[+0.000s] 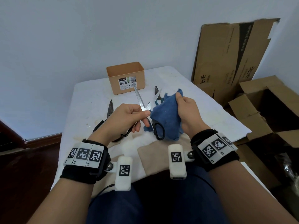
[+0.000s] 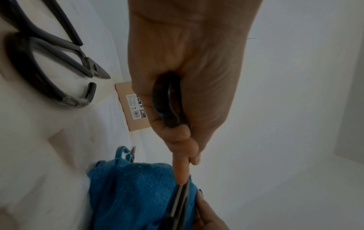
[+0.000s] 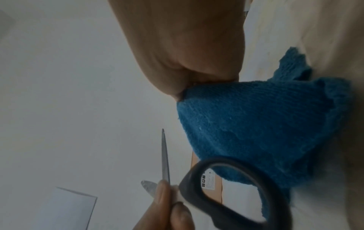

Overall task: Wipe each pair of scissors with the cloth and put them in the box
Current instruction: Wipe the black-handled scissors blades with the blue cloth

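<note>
One pair of black-handled scissors (image 1: 146, 113) is up off the table, gripped by the left hand (image 1: 124, 118) at the pivot, thumb and forefinger pinching where blades meet handles. Its blades are parted; the longer one points away from the person toward the tan box (image 1: 126, 77), so the long axis runs near to far, handles nearest the body. Just to its right, the blue cloth (image 1: 165, 117) hangs bunched in the right hand (image 1: 187, 110), whose fingers are curled tight around its upper fold. Cloth and scissors overlap at the near handle loop; whether fabric is actually touching the blades is hard to tell, probably not yet. The coming wipe likely means bringing the cloth leftward and up along that far-pointing blade. Two other pairs lie on the white table (image 1: 202, 110): large dark shears (image 1: 110, 110) to the left, and teal-handled snips (image 1: 157, 96) behind the cloth. Flattened cardboard (image 1: 226, 59) leans against the wall.
</note>
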